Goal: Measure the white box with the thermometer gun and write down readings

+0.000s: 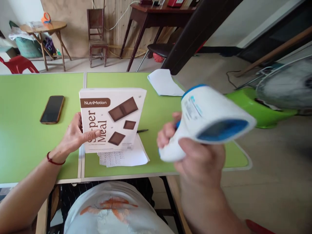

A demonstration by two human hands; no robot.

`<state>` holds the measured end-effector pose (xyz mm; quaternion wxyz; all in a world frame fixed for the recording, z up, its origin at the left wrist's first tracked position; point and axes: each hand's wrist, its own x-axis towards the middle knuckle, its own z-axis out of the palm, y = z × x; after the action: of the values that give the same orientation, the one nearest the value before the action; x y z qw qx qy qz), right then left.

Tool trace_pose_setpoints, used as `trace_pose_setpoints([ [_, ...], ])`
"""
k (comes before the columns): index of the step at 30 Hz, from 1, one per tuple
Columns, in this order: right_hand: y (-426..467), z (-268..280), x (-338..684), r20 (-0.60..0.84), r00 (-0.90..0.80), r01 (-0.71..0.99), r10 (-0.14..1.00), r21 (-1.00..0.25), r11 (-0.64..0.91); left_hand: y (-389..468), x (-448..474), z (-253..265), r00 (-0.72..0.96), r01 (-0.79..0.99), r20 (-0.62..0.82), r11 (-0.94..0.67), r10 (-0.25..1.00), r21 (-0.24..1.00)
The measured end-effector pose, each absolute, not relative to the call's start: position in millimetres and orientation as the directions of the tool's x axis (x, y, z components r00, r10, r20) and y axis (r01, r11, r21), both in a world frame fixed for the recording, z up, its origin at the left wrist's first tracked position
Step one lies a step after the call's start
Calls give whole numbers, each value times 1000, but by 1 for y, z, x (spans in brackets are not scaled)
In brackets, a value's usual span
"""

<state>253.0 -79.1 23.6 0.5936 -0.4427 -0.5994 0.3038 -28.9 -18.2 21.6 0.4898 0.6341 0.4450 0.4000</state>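
Note:
My left hand (78, 134) grips a white NutriMotion box (124, 130) by its left edge, thumb across the front. Chocolate pieces are printed on the box, which is held up over the table. In my right hand (195, 152) is a white and blue infrared thermometer (207, 113), raised to the right of the box with fingers wrapped round its handle. It is slightly blurred and does not touch the box. Below the box lie papers with handwriting (131, 158), partly covered by it. A dark pen (143, 131) pokes out behind the box's right edge.
A phone (52, 109) lies on the green table (24, 143) at left. White sheets (164, 83) rest at the table's far edge. Beyond stand a wooden chair (96, 35), a dark table (146, 9) and a dark slanting post (195, 35). A green basin (260, 110) is at right.

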Motion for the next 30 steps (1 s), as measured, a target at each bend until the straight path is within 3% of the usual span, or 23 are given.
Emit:
trace_pose_setpoints([
  [3, -117, 32, 212, 211, -49, -352, 976, -918, 180, -17, -24, 24, 473, 68, 42, -84, 880, 994],
  [6, -132, 28, 182, 72, -185, -537, 980, -843, -40, -16, -21, 27, 555, 57, 20, -63, 832, 996],
  [9, -131, 21, 173, 30, -214, -550, 976, -830, -95, -18, -22, 30, 591, 57, -13, -26, 807, 998],
  [16, -125, 18, 175, 58, -200, -472, 978, -880, -44, -24, -26, 34, 606, 78, -79, 40, 791, 996],
  [22, -124, 13, 173, 28, -219, -422, 975, -904, -69, -23, -28, 37, 683, 119, -82, 0, 726, 993],
  [30, -122, 15, 174, 21, -243, -426, 970, -900, -87, -23, -28, 37, 682, 140, -80, -22, 727, 990],
])
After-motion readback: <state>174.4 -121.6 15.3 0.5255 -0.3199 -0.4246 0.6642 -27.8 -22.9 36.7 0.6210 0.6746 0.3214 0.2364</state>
